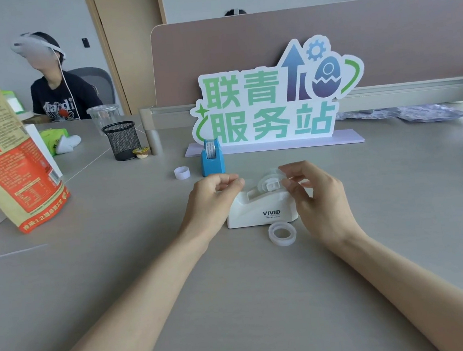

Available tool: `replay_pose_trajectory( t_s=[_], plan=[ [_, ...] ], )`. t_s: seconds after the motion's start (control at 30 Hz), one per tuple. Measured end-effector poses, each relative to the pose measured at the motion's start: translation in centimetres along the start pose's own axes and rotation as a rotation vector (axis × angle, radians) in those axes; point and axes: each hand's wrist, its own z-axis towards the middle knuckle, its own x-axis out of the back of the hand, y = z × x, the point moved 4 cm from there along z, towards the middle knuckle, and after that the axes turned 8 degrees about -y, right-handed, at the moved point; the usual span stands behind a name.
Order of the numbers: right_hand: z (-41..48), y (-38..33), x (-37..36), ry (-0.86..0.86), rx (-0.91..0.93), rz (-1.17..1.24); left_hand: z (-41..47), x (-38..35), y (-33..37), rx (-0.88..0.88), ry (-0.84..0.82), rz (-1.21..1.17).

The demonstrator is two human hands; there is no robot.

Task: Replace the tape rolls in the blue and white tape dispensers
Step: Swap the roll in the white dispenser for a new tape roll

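Observation:
A white tape dispenser (259,211) marked VIVID stands on the grey desk (235,288) in front of me. A clear tape roll (270,181) on a white hub sits in its cradle. My right hand (316,198) pinches the roll from the right. At the dispenser's left end, my left hand (212,198) has its fingertips pinched together, apparently on the tape's end. A second clear tape roll (282,234) lies flat just in front of the dispenser. Behind stands a blue tape dispenser (212,160) with a roll inside. A small white roll (182,172) lies to its left.
A standing sign with green characters (271,106) rises behind the dispensers. At the left are a large orange and tan bag (8,157), a black mesh pen cup (123,140), a small jelly cup (141,153) and a clear plastic cup (104,115). A person sits at the far left.

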Motion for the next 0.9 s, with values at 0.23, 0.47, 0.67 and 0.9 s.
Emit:
replay_pose_trajectory(
  t_s=[0.23, 0.47, 0.67, 0.9],
  plan=[
    [0.01, -0.22, 0.02, 0.008, 0.029, -0.020, -0.30, 0.19, 0.22, 0.006, -0.018, -0.043],
    [-0.03, -0.16, -0.07, -0.015, 0.024, -0.032, -0.43, 0.24, -0.04, 0.020, -0.020, -0.014],
    [0.11, 0.10, -0.13, -0.031, 0.006, 0.008, -0.41, 0.34, -0.12, 0.027, 0.000, 0.031],
    [0.11, 0.19, -0.29, -0.040, 0.034, 0.001, -0.43, 0.40, -0.36, 0.041, 0.004, 0.053]
  ],
)
